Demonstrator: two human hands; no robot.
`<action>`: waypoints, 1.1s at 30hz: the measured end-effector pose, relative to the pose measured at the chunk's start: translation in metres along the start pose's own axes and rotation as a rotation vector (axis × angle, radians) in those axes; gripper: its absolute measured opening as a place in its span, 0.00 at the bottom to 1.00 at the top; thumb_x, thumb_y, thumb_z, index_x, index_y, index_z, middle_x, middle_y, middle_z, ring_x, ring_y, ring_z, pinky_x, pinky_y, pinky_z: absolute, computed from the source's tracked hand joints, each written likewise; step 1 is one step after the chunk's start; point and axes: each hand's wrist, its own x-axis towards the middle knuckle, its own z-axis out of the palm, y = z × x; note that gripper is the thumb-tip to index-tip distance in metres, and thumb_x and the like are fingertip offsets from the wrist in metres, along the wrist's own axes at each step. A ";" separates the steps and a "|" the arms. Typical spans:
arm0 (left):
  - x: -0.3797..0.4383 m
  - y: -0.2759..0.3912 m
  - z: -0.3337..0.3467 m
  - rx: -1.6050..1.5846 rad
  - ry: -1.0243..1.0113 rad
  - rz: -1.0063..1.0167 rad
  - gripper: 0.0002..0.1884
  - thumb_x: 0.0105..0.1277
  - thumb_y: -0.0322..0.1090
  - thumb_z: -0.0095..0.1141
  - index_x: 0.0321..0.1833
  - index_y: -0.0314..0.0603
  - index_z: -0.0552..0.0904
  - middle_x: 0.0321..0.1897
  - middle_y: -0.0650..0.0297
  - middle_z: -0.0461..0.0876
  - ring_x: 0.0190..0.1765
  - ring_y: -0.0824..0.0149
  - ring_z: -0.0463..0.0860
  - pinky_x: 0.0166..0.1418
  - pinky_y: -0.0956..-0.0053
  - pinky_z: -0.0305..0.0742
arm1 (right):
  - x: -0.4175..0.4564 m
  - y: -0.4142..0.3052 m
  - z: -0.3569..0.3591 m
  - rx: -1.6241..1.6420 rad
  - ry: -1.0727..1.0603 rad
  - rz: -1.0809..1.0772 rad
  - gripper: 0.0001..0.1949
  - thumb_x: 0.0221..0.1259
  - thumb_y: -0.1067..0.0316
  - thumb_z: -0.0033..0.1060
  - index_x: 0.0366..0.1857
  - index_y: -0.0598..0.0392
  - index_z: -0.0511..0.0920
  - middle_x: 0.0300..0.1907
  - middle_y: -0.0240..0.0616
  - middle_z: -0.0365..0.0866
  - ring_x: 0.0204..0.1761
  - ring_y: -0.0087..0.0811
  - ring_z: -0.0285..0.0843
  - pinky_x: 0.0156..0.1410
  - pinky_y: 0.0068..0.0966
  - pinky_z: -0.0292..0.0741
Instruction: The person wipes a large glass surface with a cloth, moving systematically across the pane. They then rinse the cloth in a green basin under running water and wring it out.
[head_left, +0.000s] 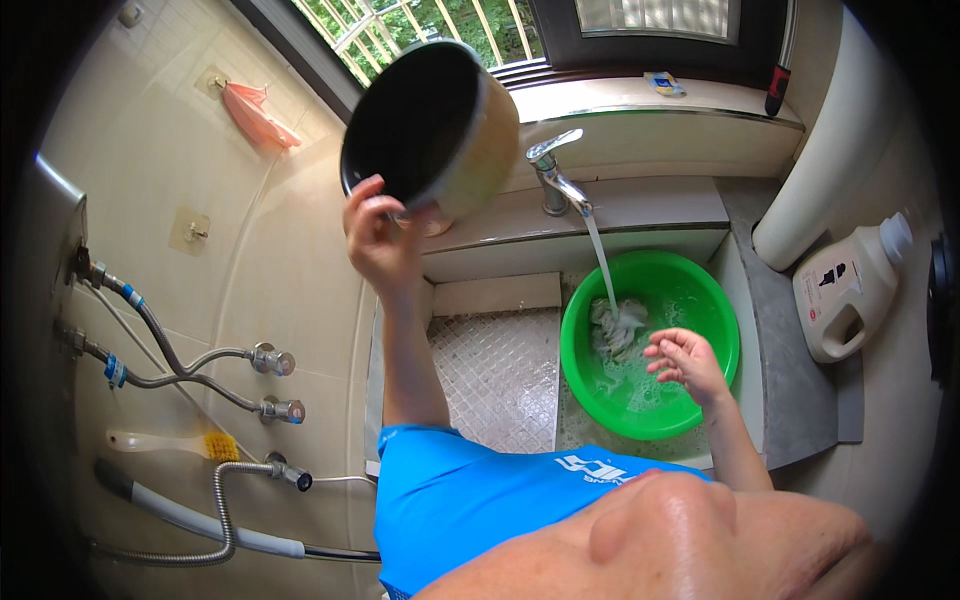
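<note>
My left hand (384, 238) grips the rim of a round pot (480, 142), raised and tilted at the left of the faucet; its dark inside shows. My right hand (686, 364) is held over the right side of a green plastic basin (649, 431), fingers apart and slightly curled, with nothing in them. Water runs from the chrome faucet (556, 180) onto a wet, light-coloured cloth (616, 334) in the basin. Suds float on the water around the cloth.
A ridged washboard slab (491, 375) lies left of the basin. At the right stand a detergent jug (844, 289) and a thick white pipe (832, 142). Hoses and valves (277, 360) and a yellow-bristled brush (172, 443) are along the left wall. A small packet (664, 84) lies on the windowsill.
</note>
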 end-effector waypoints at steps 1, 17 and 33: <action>0.014 -0.009 0.015 -0.131 0.040 -0.049 0.16 0.44 0.29 0.75 0.29 0.41 0.77 0.53 0.59 0.73 0.44 0.71 0.76 0.43 0.78 0.73 | -0.005 0.010 -0.006 0.003 0.048 0.031 0.13 0.66 0.63 0.53 0.49 0.59 0.73 0.39 0.39 0.81 0.33 0.25 0.82 0.33 0.17 0.79; 0.081 -0.158 0.119 0.700 -0.021 0.126 0.22 0.36 0.49 0.76 0.27 0.41 0.83 0.44 0.60 0.78 0.49 0.56 0.74 0.56 0.63 0.67 | -0.051 0.079 -0.037 0.146 0.400 0.109 0.09 0.65 0.66 0.52 0.44 0.58 0.74 0.34 0.37 0.81 0.28 0.23 0.79 0.29 0.15 0.75; 0.017 -0.088 0.117 0.517 0.103 0.143 0.25 0.52 0.42 0.69 0.52 0.47 0.75 0.62 0.53 0.62 0.60 0.51 0.67 0.57 0.62 0.70 | -0.021 0.094 -0.050 0.022 0.380 0.168 0.11 0.65 0.62 0.53 0.46 0.54 0.75 0.37 0.34 0.81 0.33 0.24 0.79 0.33 0.20 0.75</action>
